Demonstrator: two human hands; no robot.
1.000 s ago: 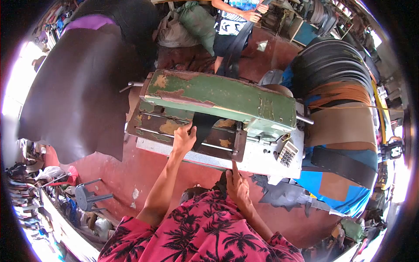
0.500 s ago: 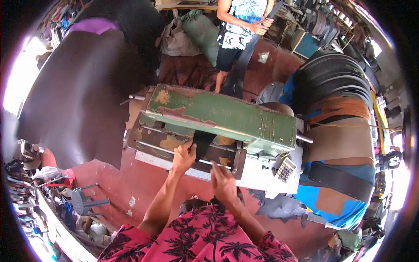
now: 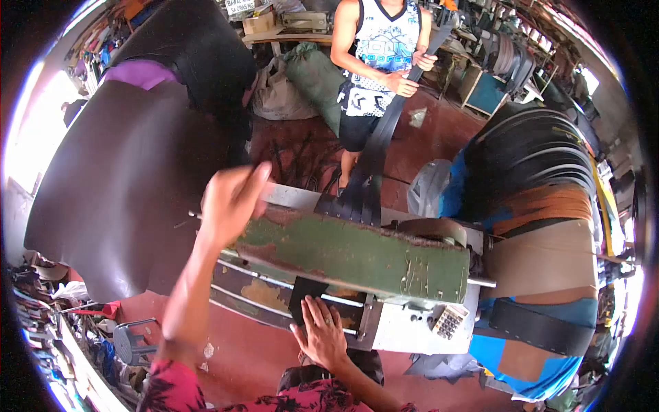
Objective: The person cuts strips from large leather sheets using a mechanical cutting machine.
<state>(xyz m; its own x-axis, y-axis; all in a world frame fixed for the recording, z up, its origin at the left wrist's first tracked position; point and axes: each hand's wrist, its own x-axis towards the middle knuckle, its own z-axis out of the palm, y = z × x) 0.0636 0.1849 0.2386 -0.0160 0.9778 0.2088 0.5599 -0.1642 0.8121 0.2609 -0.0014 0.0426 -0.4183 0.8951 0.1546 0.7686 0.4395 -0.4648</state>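
My left hand (image 3: 235, 202) is raised over the left end of the green machine (image 3: 357, 257), blurred, its thumb pointing right. Whether its fingers hold anything is hidden by the blur. My right hand (image 3: 321, 333) lies with fingers spread on the machine's front bed, its fingertips on the lower part of a black piece (image 3: 302, 295). That piece runs under the machine's green beam. A calculator-like keypad (image 3: 449, 321) sits on the white surface at the machine's right end.
Behind the machine a person (image 3: 384, 62) holds long black strips (image 3: 374, 158) that reach down to the machine's back. A large brown sheet (image 3: 117, 185) hangs at left. Rolled straps and sheets (image 3: 539, 254) are piled at right. A grey stool (image 3: 130, 343) stands lower left.
The view has tilted up. My left hand has left the black piece and risen to the machine's left end. My right hand has moved onto the piece.
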